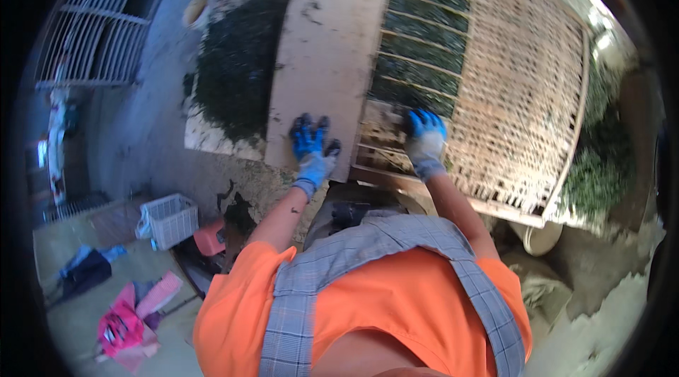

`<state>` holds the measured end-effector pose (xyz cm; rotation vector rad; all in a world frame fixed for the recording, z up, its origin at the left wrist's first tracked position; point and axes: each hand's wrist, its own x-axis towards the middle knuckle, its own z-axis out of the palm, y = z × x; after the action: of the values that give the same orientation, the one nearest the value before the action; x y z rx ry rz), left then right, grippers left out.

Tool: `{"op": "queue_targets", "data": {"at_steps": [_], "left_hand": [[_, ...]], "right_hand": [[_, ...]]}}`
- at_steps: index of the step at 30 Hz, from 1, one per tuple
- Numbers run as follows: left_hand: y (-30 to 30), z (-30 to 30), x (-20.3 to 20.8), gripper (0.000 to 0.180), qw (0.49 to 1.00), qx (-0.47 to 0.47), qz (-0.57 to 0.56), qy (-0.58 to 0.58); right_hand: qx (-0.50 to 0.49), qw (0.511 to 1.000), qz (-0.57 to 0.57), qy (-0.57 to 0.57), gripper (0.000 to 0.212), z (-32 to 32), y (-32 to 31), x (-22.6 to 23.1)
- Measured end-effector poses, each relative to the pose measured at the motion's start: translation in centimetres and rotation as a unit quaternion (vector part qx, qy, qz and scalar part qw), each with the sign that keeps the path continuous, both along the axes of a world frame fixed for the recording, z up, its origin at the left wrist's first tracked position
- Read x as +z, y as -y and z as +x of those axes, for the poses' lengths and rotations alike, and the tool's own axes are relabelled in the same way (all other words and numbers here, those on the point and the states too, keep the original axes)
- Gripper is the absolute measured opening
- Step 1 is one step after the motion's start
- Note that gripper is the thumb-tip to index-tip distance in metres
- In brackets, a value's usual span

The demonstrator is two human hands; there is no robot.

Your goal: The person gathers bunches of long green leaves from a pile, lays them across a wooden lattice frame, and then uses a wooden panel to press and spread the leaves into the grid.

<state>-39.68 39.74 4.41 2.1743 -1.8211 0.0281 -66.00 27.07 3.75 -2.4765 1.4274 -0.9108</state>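
My left hand (309,147), in a blue and grey work glove with dark-stained fingertips, lies flat with fingers spread on a long pale board (329,44). In a matching glove, my right hand (426,136) is at the near end of a slatted rack, its fingers curled. Beside those fingers is a pale flat piece (384,114); what the hand grips is hidden. Beyond it, dark green leafy material (419,37) fills the rows between the thin slats.
A perforated woven panel (520,80) adjoins the rack on the right. Dark green heaps lie left of the board (237,59) and at far right (598,172). At lower left, a white plastic basket (170,221) stands by pink cloth (124,324). A barred metal frame (102,20) is at upper left.
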Motion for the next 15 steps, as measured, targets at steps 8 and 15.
{"op": "queue_targets", "data": {"at_steps": [8, 15], "left_hand": [[0.5, 4.0, -3.9, 0.069, 0.995, -0.074, 0.021, 0.064], [-8.6, 21.8, -0.3, 0.038, 0.978, 0.040, -0.077, -0.188]], "right_hand": [[0.149, 0.954, 0.257, 0.044, 0.036, 16.2, -3.8, 6.1], [0.151, 0.969, 0.189, 0.045, 0.077, 38.7, 0.1, 5.4]]}}
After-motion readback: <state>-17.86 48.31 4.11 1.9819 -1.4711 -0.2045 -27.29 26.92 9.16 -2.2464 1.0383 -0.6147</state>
